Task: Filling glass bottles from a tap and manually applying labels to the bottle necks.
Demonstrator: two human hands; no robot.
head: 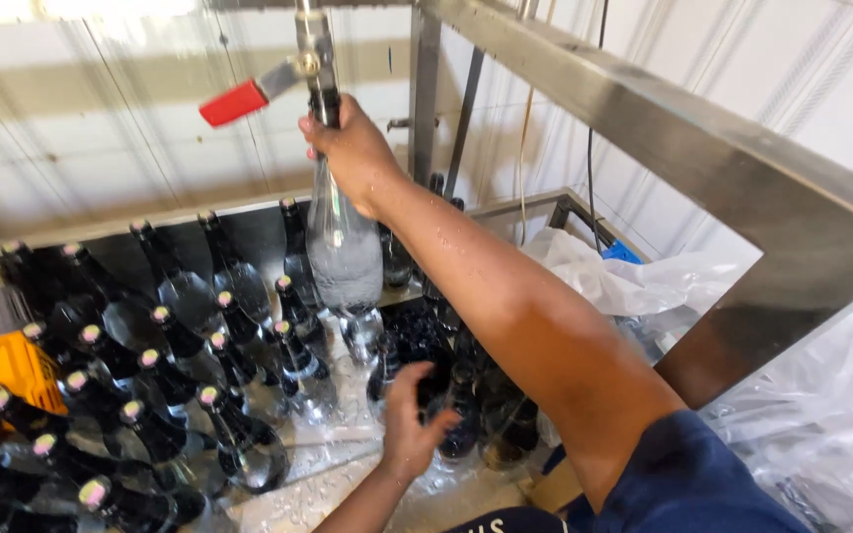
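Right hand [352, 148]: we grip the neck of a clear bottle [343, 247], held up under the filling nozzle [316, 59].
Left hand [409, 419]: fingers spread, empty, near standing dark bottles [466, 415].
Progress: we judge this bottle partly filled; capped bottles [180, 345] lie on the wet surface [348, 474].

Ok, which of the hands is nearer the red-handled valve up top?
Right. The right hand grips the neck of the clear bottle just below the red-handled valve; the left hand is far below, reaching among the dark bottles.
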